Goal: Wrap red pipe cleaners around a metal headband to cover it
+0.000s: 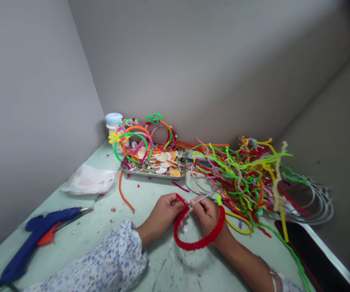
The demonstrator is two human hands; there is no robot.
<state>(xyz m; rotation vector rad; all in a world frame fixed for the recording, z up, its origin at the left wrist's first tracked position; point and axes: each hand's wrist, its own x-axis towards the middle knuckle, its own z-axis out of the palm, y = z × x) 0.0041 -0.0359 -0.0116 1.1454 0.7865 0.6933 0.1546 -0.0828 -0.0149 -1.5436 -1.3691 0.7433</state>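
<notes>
Pale green tabletop (159, 280), specked with scraps, against a plain grey wall (193, 73). My left hand (165, 213) pinches the fuzzy red loop (196, 245) near one end, thumb against fingers; my right hand (207, 215) has its fingertips closed on a slim grey piece (204, 197), wire or tool, can't tell which. Loop hangs between my hands, just above the table, its far side by my right wrist. Handling, my judgement: very light, soft outside, springy within, not slippery; pile could crush under a hard grip. Best hold: near the ends, leaving the curve free. Looks: deep red, plush, open curve, a bright green tip (219, 199) beside the right-hand end. Beyond: tangled coloured stems (248, 170) to the right, metal tray (150, 174) of shells ahead, blue glue gun (37, 239) to the left.
</notes>
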